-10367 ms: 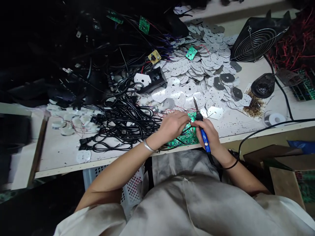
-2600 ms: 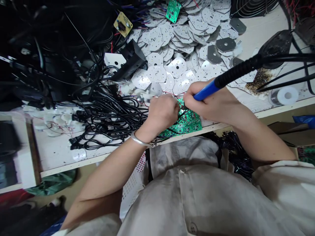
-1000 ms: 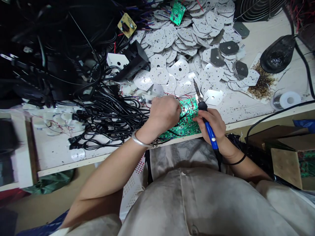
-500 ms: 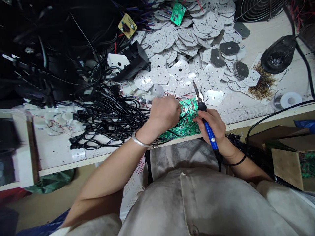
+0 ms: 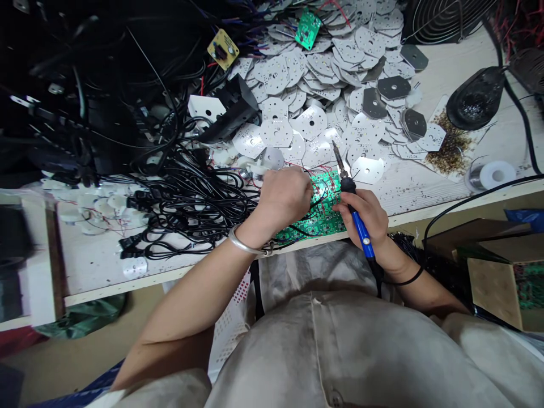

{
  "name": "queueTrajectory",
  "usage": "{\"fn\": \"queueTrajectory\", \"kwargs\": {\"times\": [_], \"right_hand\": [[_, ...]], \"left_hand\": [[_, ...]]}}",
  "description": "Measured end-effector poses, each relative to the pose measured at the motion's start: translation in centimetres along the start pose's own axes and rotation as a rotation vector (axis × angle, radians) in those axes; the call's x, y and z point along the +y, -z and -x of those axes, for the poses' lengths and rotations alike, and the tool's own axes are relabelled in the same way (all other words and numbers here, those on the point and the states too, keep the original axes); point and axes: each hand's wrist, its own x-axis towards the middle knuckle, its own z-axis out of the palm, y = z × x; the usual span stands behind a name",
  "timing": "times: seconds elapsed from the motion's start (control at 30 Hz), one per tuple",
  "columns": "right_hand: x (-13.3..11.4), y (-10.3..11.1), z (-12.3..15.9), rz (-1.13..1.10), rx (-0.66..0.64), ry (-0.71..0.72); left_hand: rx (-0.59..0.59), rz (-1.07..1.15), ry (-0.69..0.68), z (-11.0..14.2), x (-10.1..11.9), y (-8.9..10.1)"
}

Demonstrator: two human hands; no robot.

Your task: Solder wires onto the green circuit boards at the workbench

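The right hand [image 5: 366,218] has its grip clamped on a blue-handled soldering iron [image 5: 361,226], tip ahead of it, and green circuit boards [image 5: 326,218] lie between it and the left hand [image 5: 284,195], whose grip, fingertips hidden, I cannot tell.

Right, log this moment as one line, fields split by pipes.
right hand: gripping blue soldering iron, pointed forward | left hand: at green circuit boards, grip hidden | black cables: heaped left of boards

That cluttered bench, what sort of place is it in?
Probably an electronics workshop: the right hand holds a soldering iron, green circuit boards lie on the bench, and black cables are heaped nearby.
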Motion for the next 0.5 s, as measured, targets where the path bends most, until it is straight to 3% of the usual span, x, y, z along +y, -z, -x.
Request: {"fn": "queueTrajectory", "kwargs": {"times": [0.5], "right_hand": [[0.2,-0.3,0.6,0.059,-0.018,-0.003]], "left_hand": [[0.019,0.094,-0.06,-0.2,-1.2,-0.1]]}}
